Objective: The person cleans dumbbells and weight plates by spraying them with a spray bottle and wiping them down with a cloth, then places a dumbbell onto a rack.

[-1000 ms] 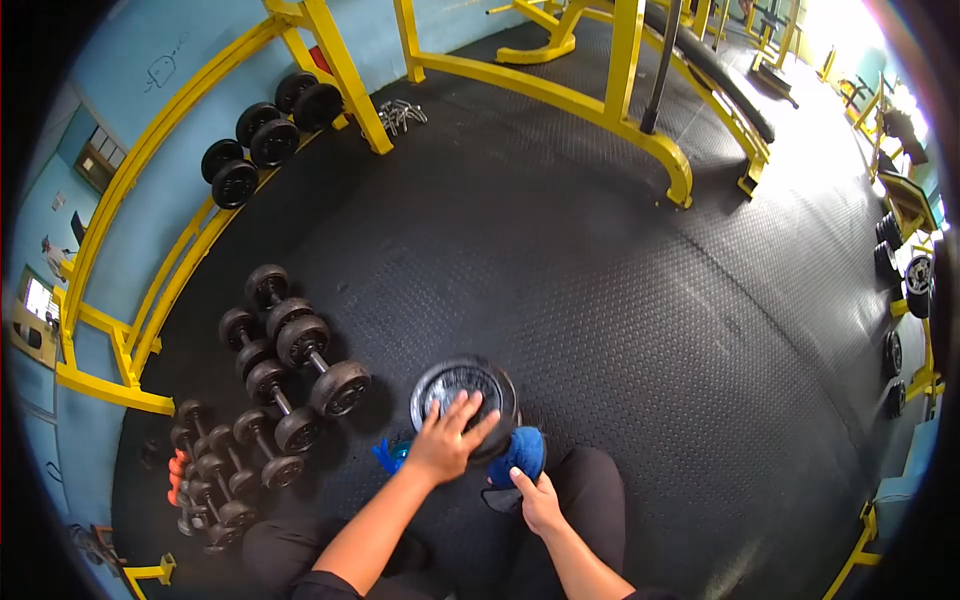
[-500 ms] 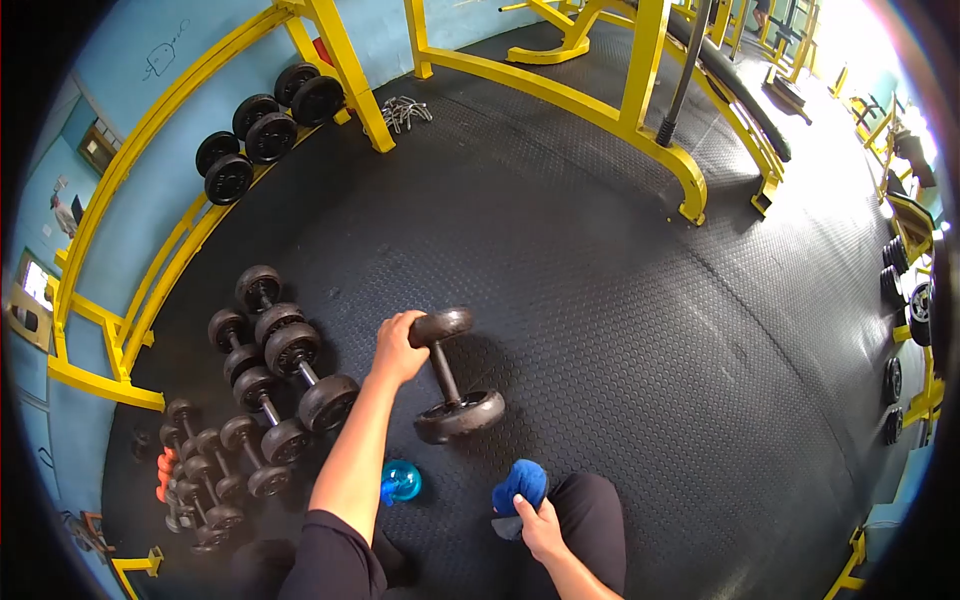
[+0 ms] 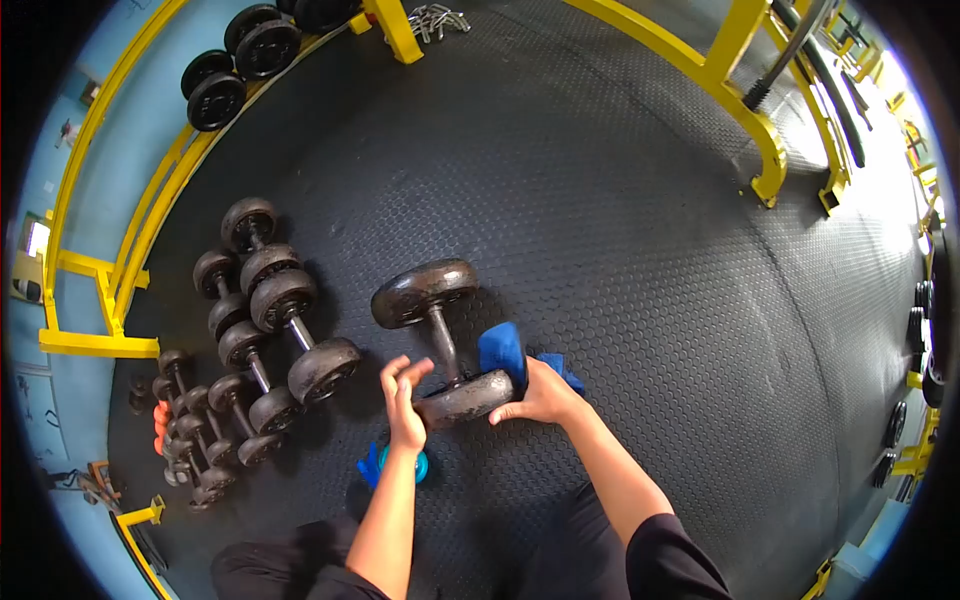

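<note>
A black dumbbell with worn round heads lies on the rubber floor in front of me. Beside the left edge of its near head is my left hand, fingers apart and slightly blurred, gripping nothing. My right hand presses a blue cloth against the right side of that same head. Its thumb rests at the front of the head, and part of the cloth sticks out behind the hand. Below my left hand, partly covered by that wrist, is a turquoise bottle.
Several dumbbells lie in rows on the left, with small orange ones at the edge. A yellow rack holding weight plates stands by the blue wall. Yellow machine frames stand at upper right. Black rubber flooring spreads right.
My left hand has let go of the dumbbell's far head and come back to its near head. The right hand has brought the cloth forward onto the dumbbell. The view has tilted down.
</note>
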The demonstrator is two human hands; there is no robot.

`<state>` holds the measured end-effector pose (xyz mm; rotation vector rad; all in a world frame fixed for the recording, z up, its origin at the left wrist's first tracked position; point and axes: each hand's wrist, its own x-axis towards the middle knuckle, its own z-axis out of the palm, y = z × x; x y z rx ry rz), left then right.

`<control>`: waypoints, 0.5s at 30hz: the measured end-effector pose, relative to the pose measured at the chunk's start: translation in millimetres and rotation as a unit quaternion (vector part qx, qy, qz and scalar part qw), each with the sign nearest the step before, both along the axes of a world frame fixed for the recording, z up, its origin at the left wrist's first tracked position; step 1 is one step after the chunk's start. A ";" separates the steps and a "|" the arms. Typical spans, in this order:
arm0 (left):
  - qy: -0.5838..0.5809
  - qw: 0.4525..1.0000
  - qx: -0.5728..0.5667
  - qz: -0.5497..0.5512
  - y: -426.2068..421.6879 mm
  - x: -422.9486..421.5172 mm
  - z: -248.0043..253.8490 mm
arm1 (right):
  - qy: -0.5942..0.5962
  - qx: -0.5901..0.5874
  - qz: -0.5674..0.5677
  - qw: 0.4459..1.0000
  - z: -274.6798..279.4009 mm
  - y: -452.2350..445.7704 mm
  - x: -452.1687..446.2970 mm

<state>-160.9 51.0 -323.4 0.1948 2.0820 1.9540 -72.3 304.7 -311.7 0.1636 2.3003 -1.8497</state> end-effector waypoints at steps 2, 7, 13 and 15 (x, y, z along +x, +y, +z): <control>0.003 1.000 0.011 0.017 -10.7 17.4 -19.0 | 0.091 -0.052 -0.016 0.994 -15.1 -9.5 -12.9; 0.047 0.991 -0.028 0.118 -1.5 24.9 -24.0 | 0.125 -0.011 -0.075 0.989 -34.7 -28.0 -1.4; -0.056 0.986 -0.088 0.132 -19.2 11.9 16.2 | 0.094 0.006 -0.181 0.979 -1.9 -65.6 25.6; -0.089 0.983 -0.100 0.122 -11.1 11.3 65.8 | 0.005 0.000 -0.243 0.970 22.1 -83.1 46.5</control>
